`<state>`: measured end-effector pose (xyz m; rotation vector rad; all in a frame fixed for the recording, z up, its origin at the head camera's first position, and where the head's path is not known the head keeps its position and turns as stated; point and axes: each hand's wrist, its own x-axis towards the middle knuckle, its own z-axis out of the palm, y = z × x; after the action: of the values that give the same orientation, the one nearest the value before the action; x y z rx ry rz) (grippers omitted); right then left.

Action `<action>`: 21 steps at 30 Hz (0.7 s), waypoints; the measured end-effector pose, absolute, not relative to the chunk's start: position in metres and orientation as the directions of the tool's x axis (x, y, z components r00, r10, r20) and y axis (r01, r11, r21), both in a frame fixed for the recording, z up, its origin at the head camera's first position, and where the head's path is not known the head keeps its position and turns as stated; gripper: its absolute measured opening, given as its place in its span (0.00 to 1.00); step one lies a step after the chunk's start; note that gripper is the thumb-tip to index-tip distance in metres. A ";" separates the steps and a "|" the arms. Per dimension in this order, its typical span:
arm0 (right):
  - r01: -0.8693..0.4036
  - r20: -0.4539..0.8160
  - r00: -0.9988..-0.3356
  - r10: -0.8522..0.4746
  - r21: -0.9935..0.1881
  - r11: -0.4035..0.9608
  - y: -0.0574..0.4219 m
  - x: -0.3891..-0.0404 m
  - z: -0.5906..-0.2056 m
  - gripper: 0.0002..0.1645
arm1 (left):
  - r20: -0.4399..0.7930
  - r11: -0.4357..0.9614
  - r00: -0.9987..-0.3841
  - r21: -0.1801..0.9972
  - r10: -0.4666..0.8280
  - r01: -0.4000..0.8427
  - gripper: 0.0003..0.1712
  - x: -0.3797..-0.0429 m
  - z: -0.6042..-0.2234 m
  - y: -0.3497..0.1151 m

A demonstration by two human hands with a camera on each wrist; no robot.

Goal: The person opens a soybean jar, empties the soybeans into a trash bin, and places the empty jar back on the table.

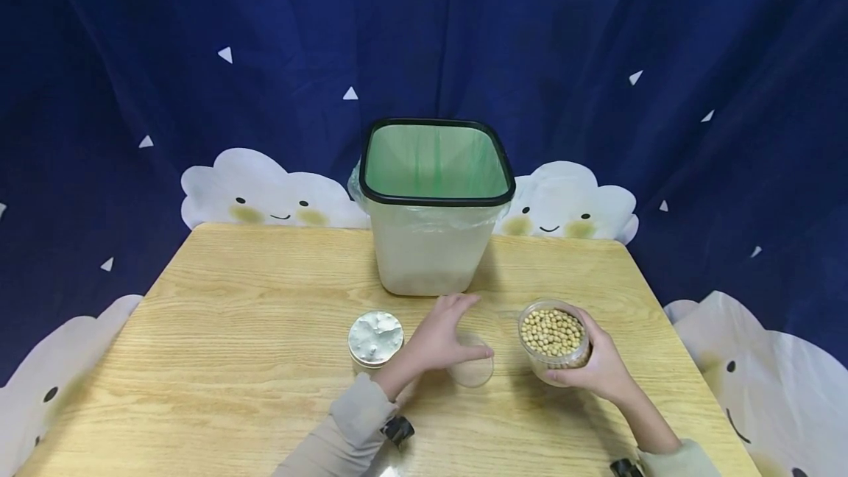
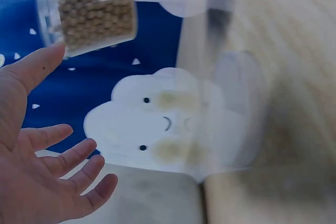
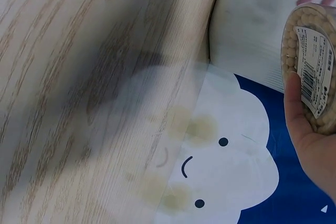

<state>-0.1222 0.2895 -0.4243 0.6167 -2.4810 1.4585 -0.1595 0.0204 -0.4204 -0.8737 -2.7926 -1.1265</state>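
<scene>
My right hand (image 1: 599, 366) grips a clear plastic jar of round beige beans (image 1: 552, 333), held open-topped and slightly tilted. Its underside, with a white barcode label (image 3: 314, 69), shows in the right wrist view. Fingers spread and relaxed, my left hand (image 1: 440, 341) hovers between the jar and a small round container (image 1: 375, 337) with a crumpled silvery-white top. Beneath its thumb is a clear round plastic piece (image 1: 475, 374); whether they touch, I cannot tell. In the left wrist view the left palm (image 2: 42, 182) holds nothing.
A white bin (image 1: 430, 249) with a black rim and a green-tinted liner stands at the back middle of the wooden table (image 1: 265, 300). Behind the table hangs a dark blue curtain (image 1: 278, 116) with cloud faces and white triangles.
</scene>
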 end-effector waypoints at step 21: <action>-0.466 0.386 -0.884 -0.266 -0.780 0.417 0.290 -0.120 -0.422 0.57 | 0.376 0.510 -0.797 0.621 0.474 0.596 0.45 -0.165 -0.354 -0.007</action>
<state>-0.1203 0.2898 -0.4224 0.6466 -2.4682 1.4570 -0.1653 -0.0067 -0.3543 -0.9247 -2.5894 -1.1576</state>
